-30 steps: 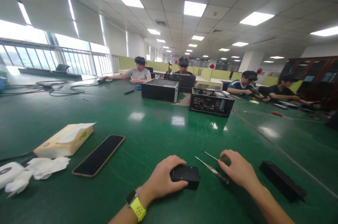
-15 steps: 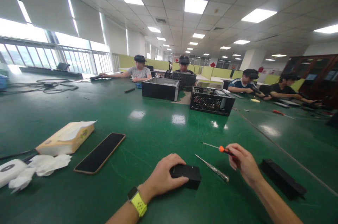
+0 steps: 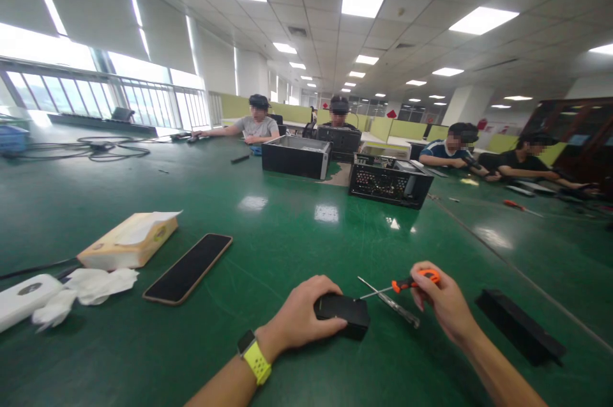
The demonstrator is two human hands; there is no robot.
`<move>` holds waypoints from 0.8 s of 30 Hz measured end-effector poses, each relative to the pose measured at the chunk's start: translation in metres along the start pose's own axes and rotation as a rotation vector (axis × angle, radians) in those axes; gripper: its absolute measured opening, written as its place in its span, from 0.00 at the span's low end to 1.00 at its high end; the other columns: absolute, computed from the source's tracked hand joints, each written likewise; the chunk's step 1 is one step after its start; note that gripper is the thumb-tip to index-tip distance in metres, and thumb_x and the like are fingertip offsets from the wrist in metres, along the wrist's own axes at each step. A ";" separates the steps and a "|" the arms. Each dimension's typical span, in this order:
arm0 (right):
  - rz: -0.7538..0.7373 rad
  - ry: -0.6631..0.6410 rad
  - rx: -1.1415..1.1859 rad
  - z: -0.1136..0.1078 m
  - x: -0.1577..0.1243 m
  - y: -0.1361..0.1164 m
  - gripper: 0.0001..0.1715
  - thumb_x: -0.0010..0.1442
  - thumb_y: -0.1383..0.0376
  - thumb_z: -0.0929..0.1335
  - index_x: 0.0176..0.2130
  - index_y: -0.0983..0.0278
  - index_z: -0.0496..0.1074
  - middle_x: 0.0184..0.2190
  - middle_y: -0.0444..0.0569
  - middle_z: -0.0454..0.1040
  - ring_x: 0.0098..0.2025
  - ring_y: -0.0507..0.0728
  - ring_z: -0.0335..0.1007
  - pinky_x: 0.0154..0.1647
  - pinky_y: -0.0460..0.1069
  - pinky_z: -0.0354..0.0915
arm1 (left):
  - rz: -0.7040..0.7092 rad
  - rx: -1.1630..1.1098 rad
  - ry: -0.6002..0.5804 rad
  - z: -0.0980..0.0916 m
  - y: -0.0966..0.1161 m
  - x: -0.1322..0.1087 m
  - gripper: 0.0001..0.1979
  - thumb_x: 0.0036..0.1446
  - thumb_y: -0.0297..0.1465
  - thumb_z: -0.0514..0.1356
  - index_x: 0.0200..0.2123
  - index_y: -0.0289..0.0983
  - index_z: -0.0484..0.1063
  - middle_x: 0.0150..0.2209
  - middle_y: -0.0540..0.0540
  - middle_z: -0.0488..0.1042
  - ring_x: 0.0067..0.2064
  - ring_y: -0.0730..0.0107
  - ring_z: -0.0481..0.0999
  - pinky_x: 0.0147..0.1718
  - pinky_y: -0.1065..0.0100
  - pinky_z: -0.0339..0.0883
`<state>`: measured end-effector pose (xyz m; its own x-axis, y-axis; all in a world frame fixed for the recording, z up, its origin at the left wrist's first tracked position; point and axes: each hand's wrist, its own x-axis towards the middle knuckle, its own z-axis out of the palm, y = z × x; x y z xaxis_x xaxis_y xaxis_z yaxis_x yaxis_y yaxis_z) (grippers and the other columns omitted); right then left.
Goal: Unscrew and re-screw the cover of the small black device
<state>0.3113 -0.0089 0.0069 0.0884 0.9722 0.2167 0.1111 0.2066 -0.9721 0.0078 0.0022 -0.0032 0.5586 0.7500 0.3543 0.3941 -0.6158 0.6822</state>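
My left hand [image 3: 299, 317] lies over a small black box [image 3: 347, 314] on the green table [image 3: 268, 228], fingers curled round its near end. My right hand [image 3: 443, 301] pinches the orange handle of a small screwdriver [image 3: 407, 282], lifted off the table, its thin shaft pointing left toward the black box. A second tool, a bare metal rod [image 3: 393, 303], lies on the table between my hands. A yellow-strapped watch [image 3: 253, 359] sits on my left wrist.
A long black bar [image 3: 520, 327] lies right of my right hand. A phone [image 3: 189, 268], tissue box [image 3: 129, 241], crumpled tissues [image 3: 98, 284] and a white device [image 3: 22, 298] lie to the left. Two open computer cases [image 3: 390, 183] stand mid-table. Several people sit at the far side.
My right hand picked the orange screwdriver up from the table and turned its tip toward the black box. The left hand stayed on the box.
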 end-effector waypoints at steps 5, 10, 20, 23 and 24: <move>-0.045 -0.031 -0.076 -0.002 -0.003 -0.002 0.18 0.58 0.51 0.71 0.33 0.63 0.69 0.16 0.39 0.64 0.18 0.51 0.60 0.20 0.47 0.61 | -0.008 0.006 -0.011 -0.001 0.002 0.000 0.16 0.50 0.33 0.68 0.43 0.38 0.73 0.41 0.46 0.75 0.42 0.61 0.73 0.43 0.65 0.65; -0.165 -0.082 -0.303 -0.003 -0.001 -0.037 0.15 0.56 0.55 0.72 0.39 0.62 0.71 0.27 0.44 0.71 0.25 0.53 0.68 0.26 0.47 0.65 | 0.002 0.017 -0.006 -0.001 0.000 0.000 0.16 0.51 0.34 0.68 0.43 0.38 0.73 0.41 0.46 0.75 0.42 0.61 0.73 0.43 0.65 0.66; -0.540 -0.216 -0.988 0.048 0.024 -0.122 0.21 0.62 0.49 0.67 0.29 0.61 0.78 0.22 0.46 0.75 0.24 0.55 0.68 0.27 0.49 0.62 | -0.005 0.032 0.000 0.000 0.000 -0.001 0.16 0.51 0.35 0.68 0.43 0.38 0.73 0.40 0.46 0.75 0.42 0.60 0.73 0.42 0.65 0.66; -0.597 -0.254 -0.918 0.055 0.020 -0.126 0.17 0.65 0.54 0.65 0.40 0.60 0.79 0.33 0.50 0.80 0.32 0.57 0.74 0.32 0.49 0.66 | 0.000 0.025 0.000 0.000 0.000 0.000 0.16 0.51 0.35 0.68 0.43 0.39 0.73 0.40 0.46 0.75 0.42 0.61 0.73 0.42 0.65 0.65; -0.600 -0.307 -0.865 0.055 0.017 -0.127 0.16 0.66 0.57 0.64 0.46 0.59 0.77 0.39 0.50 0.80 0.36 0.57 0.75 0.34 0.48 0.67 | 0.001 0.026 -0.003 0.000 0.000 0.000 0.16 0.51 0.36 0.68 0.43 0.39 0.74 0.40 0.46 0.75 0.42 0.60 0.73 0.42 0.65 0.66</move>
<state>0.2446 -0.0122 0.1294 -0.4492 0.7500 0.4854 0.7211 0.6252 -0.2986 0.0076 0.0019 -0.0030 0.5614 0.7484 0.3532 0.4121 -0.6229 0.6649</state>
